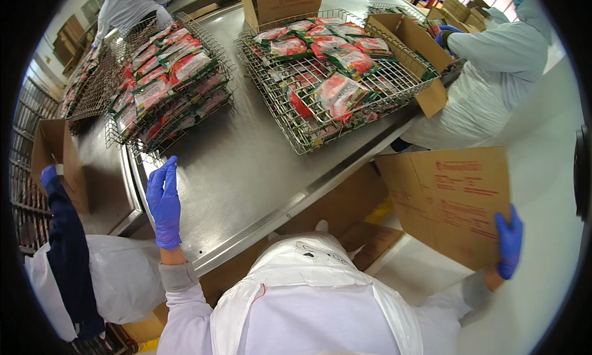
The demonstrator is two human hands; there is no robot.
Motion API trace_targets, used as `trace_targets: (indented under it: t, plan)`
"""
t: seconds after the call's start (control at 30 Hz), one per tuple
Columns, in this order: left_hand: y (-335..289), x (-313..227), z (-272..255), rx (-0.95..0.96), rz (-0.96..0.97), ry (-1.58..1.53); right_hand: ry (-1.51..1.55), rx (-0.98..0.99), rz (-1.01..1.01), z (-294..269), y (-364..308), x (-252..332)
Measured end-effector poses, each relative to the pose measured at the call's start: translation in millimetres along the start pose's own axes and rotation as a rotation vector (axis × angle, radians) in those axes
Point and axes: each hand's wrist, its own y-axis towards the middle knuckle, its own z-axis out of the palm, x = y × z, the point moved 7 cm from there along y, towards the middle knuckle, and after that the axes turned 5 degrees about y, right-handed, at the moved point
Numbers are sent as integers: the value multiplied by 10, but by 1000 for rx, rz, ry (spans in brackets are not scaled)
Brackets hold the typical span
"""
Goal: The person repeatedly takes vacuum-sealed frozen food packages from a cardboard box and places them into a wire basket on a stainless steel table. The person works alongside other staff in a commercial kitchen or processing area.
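Note:
My left hand [164,202], in a blue glove, rests flat and open on the edge of the steel table [246,170]. My right hand [509,241], also gloved in blue, grips the lower right corner of a flat brown cardboard box [450,201] held out to my right, below the table's edge. On the table ahead stand two wire baskets: one at the left [219,105] and one in the middle [308,136], both filled with several red and green sealed food packets [336,93].
A person in white with blue gloves works at the right beside an open cardboard box [410,43]. Another open box [280,3] stands at the back. A person at the lower left holds a box [55,154]. More wire baskets [92,86] lie far left.

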Motion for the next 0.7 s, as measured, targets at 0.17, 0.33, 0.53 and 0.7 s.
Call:
trace_targets:
  t: [0.17,0.33,0.53,0.7]
  plan:
    - [-76,243,-164,68,-9,30,316,-36,-66,-1437,-142,664]
    - [-344,782,-393,11,-201,-19,296,-73,-684,-1933,827,2002]
    - [-572,356,-207,-136,-221,-206,894,-63,-824,-437,2006,2457]
    - [-740,-210,179,-335,-243,-438,636,-280,-1087,1156,1884,2515]
